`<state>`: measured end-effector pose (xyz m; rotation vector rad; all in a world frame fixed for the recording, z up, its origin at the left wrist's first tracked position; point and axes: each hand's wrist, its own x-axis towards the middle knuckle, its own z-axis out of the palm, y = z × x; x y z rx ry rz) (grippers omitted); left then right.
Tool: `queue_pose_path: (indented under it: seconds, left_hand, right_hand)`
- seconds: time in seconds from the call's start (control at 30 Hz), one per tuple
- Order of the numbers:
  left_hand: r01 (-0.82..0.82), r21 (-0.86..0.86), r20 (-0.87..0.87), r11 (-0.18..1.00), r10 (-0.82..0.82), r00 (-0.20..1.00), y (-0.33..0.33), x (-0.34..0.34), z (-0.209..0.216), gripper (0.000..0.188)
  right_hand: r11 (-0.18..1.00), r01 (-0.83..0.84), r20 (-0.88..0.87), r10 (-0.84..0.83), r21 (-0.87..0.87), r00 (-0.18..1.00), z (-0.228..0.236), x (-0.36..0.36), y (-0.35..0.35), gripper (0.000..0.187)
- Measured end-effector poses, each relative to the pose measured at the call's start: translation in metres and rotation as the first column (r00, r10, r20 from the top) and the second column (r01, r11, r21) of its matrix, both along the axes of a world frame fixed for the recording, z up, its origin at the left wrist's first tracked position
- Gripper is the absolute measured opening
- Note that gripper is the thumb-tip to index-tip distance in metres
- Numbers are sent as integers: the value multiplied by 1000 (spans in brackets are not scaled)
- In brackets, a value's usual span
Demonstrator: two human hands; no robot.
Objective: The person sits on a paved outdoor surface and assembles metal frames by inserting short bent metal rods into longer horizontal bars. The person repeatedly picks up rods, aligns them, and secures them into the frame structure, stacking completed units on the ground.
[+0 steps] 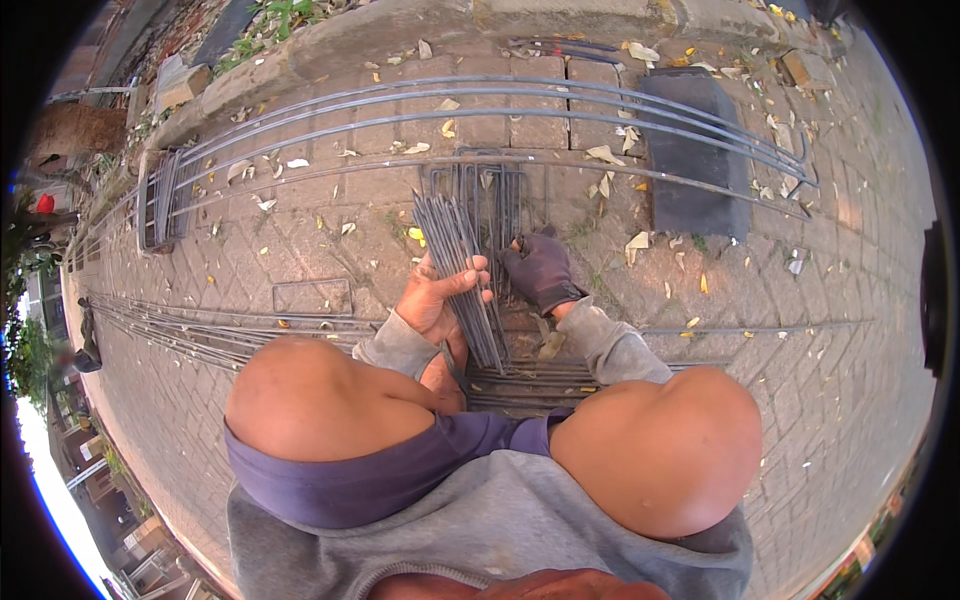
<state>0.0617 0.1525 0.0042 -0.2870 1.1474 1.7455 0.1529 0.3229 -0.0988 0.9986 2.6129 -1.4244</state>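
Note:
My bare left hand (pixel 436 297) is closed round a bundle of thin grey steel rods (pixel 447 232), its thumb across the front. The bundle slants upright between my knees. Beside it lie several bent rectangular steel stirrups (pixel 507 190), their lower parts partly hidden by the bundle and my hands. My right hand (pixel 541 270), in a dark glove, is closed at the right edge of these stirrups. Its fingers curl inward, and I cannot make out what they grip.
Long steel bars (pixel 400 101) cross the brick paving ahead, passing over a dark slab (pixel 695 150) at the right. More stirrups (pixel 160 205) stand round the bars at the left. Other rods (pixel 180 330) lie at the near left. A concrete kerb (pixel 330 70) runs behind, with leaves scattered about.

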Motion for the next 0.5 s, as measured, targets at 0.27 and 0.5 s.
queue_pose_path:
  seconds: [0.27,0.5]
  left_hand:
    - [19,31,69,999,-21,997,7,4,-7,38]
    - [65,9,40,998,-66,997,9,8,-3,37]
  right_hand:
    - [991,55,-21,-58,-119,998,17,12,17,30]
    - [985,162,39,-165,61,986,11,-7,-5,30]
